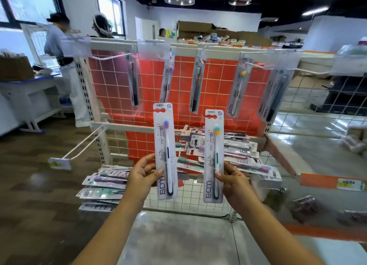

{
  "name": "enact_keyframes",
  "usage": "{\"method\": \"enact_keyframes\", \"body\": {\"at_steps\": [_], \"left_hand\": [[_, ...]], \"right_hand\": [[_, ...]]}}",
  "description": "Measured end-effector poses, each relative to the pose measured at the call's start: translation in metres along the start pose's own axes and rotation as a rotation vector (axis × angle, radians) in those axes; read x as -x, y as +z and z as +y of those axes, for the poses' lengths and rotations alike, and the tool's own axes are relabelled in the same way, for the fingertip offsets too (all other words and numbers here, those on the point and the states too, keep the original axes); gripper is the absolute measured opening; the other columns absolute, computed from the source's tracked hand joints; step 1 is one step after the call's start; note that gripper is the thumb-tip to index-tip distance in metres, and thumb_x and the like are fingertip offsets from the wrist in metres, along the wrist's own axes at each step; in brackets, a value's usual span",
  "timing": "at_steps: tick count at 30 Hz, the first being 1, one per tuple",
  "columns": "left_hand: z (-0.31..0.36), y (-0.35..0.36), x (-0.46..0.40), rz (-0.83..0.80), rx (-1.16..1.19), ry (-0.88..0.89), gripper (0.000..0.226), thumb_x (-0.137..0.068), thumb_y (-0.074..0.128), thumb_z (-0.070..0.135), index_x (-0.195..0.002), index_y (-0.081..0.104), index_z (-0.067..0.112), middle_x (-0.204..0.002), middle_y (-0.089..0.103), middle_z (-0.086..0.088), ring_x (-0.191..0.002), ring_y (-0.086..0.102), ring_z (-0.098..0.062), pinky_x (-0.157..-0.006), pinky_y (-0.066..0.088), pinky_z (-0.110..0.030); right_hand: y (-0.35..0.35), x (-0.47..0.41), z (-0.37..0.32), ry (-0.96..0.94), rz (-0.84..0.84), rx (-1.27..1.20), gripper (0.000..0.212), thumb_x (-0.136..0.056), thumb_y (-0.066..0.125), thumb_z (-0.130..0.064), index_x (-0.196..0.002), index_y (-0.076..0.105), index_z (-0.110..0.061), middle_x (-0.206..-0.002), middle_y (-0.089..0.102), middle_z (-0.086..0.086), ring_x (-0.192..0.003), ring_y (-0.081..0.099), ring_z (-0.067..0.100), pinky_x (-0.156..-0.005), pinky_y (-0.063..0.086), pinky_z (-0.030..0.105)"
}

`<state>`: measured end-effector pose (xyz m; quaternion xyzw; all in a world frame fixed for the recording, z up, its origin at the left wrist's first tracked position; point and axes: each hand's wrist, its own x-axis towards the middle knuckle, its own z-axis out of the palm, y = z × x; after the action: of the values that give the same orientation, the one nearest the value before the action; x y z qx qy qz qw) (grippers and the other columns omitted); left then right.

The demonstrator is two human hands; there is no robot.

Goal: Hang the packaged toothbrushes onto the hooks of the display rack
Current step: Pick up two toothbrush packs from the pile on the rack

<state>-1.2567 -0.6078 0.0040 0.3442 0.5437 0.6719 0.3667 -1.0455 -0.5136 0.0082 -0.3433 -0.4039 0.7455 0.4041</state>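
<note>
From the head camera, the left hand pinches the lower left edge of a blue-handled toothbrush pack, thumb on the front and fingers behind, holding it upright. The right hand grips a green-handled toothbrush pack the same way by its lower right edge, also upright. The two packs stand side by side with an open gap between them, edges apart.

Above both hands, five packs already hang from hooks along the top rail of the display rack against an orange grid panel. Above and left of the left hand, one long white hook on that rail sticks out bare; further left and lower, a second bare hook juts toward the floor side, with a small tag at its tip.

Beyond the hands, between the held packs and the panel, a loose heap of packs lies on the rack's lower shelf. Just left of the left hand, a stack of packs overhangs the shelf's edge. Below the forearms is open shelf and floor.
</note>
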Motion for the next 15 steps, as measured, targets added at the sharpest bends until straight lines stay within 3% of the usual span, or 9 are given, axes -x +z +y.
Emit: {"method": "enact_keyframes", "body": {"at_steps": [6, 15], "left_hand": [[-0.002, 0.001, -0.005, -0.013, 0.007, -0.009, 0.038, -0.081, 0.06, -0.007, -0.108, 0.057, 0.021, -0.097, 0.071, -0.009, -0.095, 0.066, -0.029, -0.076, 0.055, -0.041], [-0.011, 0.005, -0.004, 0.01, 0.032, -0.031, 0.039, -0.082, 0.059, -0.008, -0.113, 0.057, 0.015, -0.097, 0.071, -0.011, -0.096, 0.065, -0.032, -0.082, 0.054, -0.048]], "right_hand": [[-0.002, 0.001, -0.002, -0.001, 0.025, -0.025, 0.04, -0.082, 0.051, 0.014, -0.117, 0.058, -0.005, -0.102, 0.066, 0.013, -0.089, 0.062, 0.031, -0.071, 0.05, 0.041], [-0.014, 0.006, -0.003, -0.011, 0.071, 0.033, 0.034, -0.083, 0.05, 0.014, -0.105, 0.063, -0.009, -0.085, 0.071, 0.007, -0.083, 0.063, 0.028, -0.068, 0.052, 0.04]]}}
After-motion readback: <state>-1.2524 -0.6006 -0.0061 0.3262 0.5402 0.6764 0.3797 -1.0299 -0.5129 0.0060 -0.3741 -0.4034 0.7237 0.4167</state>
